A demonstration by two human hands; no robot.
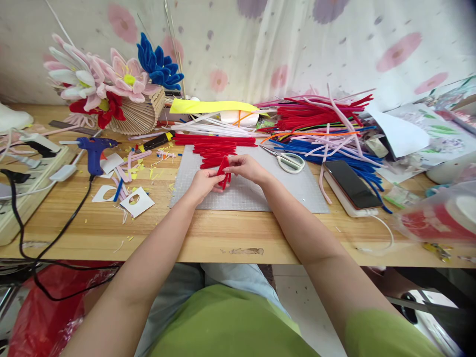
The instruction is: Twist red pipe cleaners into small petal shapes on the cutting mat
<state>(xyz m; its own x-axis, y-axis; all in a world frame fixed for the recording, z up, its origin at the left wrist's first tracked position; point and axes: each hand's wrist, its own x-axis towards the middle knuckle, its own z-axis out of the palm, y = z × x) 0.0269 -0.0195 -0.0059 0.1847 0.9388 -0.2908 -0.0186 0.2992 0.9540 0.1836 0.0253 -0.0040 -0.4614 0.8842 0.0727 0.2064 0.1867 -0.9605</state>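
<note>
Red fuzzy piece (pixel 224 171), likely light and bendy: my left hand (pixel 204 186) and right hand (pixel 245 168) pinch it; I'd grip its ends, folds unclear.

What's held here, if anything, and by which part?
A red fuzzy chenille stem piece, pinched around its middle by the left grip and the right grip.

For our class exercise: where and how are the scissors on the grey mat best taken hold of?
Probably by the pale handle loops, from the right, near side: the scissors lie on the mat with loops toward that side, blades pointing far left.
</note>
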